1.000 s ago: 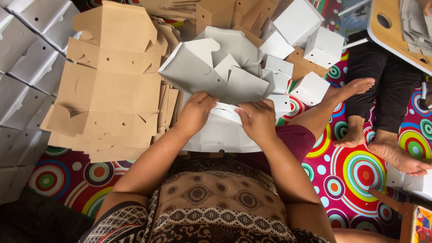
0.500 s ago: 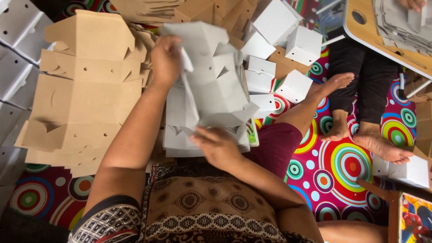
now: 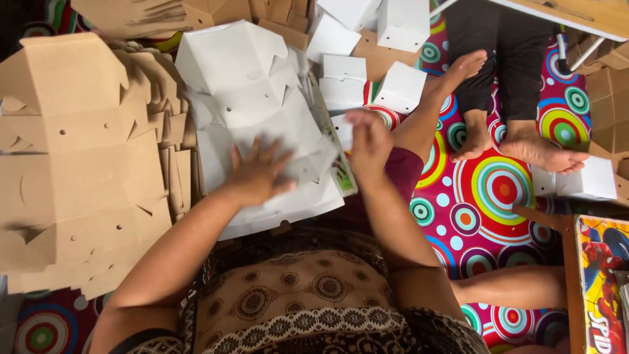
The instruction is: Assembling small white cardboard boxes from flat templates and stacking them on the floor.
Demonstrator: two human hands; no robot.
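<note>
Left hand (image 3: 257,176) lay flat, fingers spread, pressing on the top white blank (image 3: 252,111) of a white stack (image 3: 288,206) on the floor in front of the person; it gripped nothing. Right hand (image 3: 368,141) was raised just right of the stack, fingers partly curled and blurred; whether it pinched an edge of card could not be told. The top blank was an unfolded box sheet, white, with cut flaps and small punched holes, lying slightly askew on the sheets below. A printed green-edged sheet (image 3: 342,177) showed at the stack's right edge, beneath the white ones. To the left, touching the white stack, lay a brown stack (image 3: 72,157) of flat kraft box blanks of the same cut, with further brown blanks (image 3: 151,16) fanned along the top edge. Folded white boxes (image 3: 400,85) stood closed beyond the right hand, several near together, contents not visible; another white box (image 3: 580,180) sat at the right, just beside a second person's bare feet (image 3: 508,141). All rested on a mat (image 3: 488,196) patterned with coloured concentric circles on magenta. A brightly printed red, yellow and blue panel (image 3: 603,275) with a wooden edge stood at lower right. A wooden table (image 3: 590,16) corner crossed the top right.
</note>
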